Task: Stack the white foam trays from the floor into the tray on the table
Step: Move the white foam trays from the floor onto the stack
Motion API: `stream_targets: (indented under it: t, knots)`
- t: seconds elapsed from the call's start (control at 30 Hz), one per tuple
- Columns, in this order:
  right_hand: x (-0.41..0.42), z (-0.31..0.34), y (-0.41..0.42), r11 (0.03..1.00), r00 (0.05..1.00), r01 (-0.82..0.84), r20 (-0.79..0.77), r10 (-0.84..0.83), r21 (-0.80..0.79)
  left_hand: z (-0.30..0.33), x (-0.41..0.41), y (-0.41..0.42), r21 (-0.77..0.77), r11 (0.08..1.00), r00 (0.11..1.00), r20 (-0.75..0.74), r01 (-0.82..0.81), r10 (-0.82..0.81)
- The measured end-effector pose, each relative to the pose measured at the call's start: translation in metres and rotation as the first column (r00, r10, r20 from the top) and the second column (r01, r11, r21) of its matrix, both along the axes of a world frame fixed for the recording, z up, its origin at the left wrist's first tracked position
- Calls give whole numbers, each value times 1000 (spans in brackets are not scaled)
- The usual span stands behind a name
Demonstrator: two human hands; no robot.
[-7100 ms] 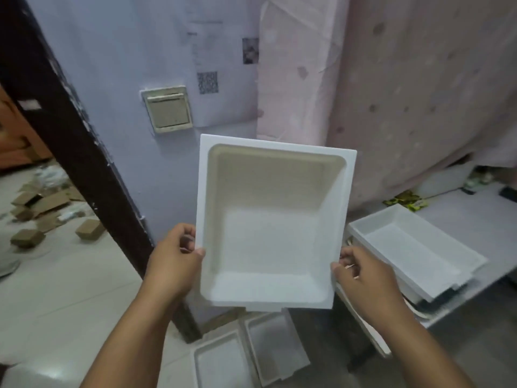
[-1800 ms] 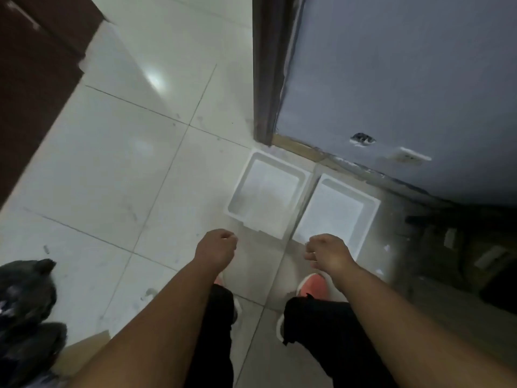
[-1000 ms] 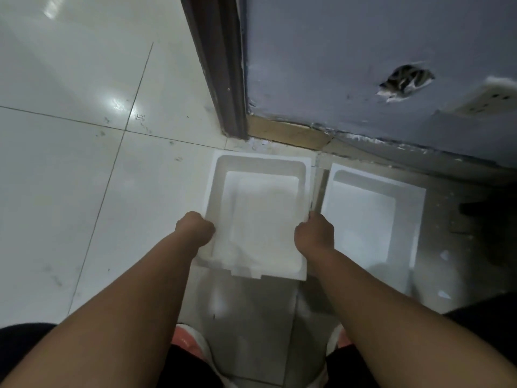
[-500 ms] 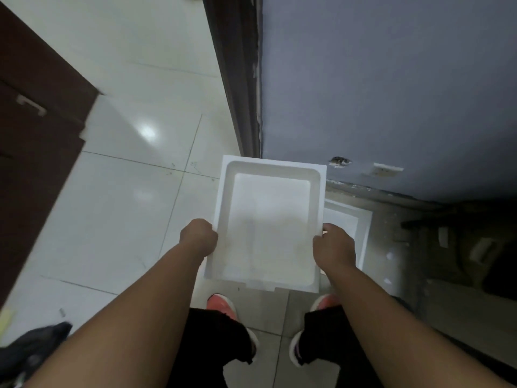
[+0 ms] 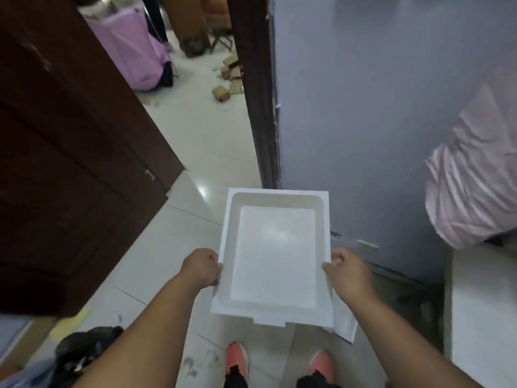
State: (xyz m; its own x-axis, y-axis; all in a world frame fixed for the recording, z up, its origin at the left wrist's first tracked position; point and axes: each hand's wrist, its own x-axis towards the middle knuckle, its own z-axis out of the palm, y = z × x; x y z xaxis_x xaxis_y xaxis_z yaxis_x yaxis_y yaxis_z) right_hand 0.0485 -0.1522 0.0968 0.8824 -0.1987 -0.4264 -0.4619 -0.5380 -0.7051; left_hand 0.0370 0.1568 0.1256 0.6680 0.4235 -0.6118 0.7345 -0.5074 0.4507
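I hold a white foam tray (image 5: 275, 256) level in front of me, hollow side up, well above the floor. My left hand (image 5: 202, 267) grips its left rim and my right hand (image 5: 345, 273) grips its right rim. Under the held tray, a corner of a second white foam tray (image 5: 345, 322) shows on the floor by the wall. The tray on the table is out of view; only the table's pale edge (image 5: 475, 303) shows at the right.
A grey-blue wall (image 5: 377, 121) and dark door frame (image 5: 257, 93) stand straight ahead. A dark wooden door (image 5: 70, 163) is on the left. Pink cloth (image 5: 475, 186) hangs at the right. Small cardboard boxes (image 5: 228, 79) lie beyond the doorway. A black bag (image 5: 84, 348) lies bottom left.
Both hands took the left tray off the floor and lifted it higher. My view has risen from the floor toward the doorway; the other tray stays on the floor.
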Motion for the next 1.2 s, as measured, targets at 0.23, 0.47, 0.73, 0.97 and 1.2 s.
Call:
stream_targets:
  t: [0.23,0.47,0.73,0.97,1.2]
  knots:
    - [-39,99,-14,997,966,-67,252,58,28,95,-59,-8,59,998,962,274,-24,7]
    - [-127,169,-54,993,894,26,442,-74,115,146,-136,-44,-17,999,888,459,46,-33]
    - [-267,191,-159,962,870,265,412,-270,69,175,-232,-152,67,913,794,471,403,-385]
    - [-331,191,-261,884,813,465,370,-450,52,165,-252,-265,17,824,701,515,567,-493]
    - [-345,196,-376,751,650,642,409,-640,155,147,-222,-409,-8,711,621,494,703,-609]
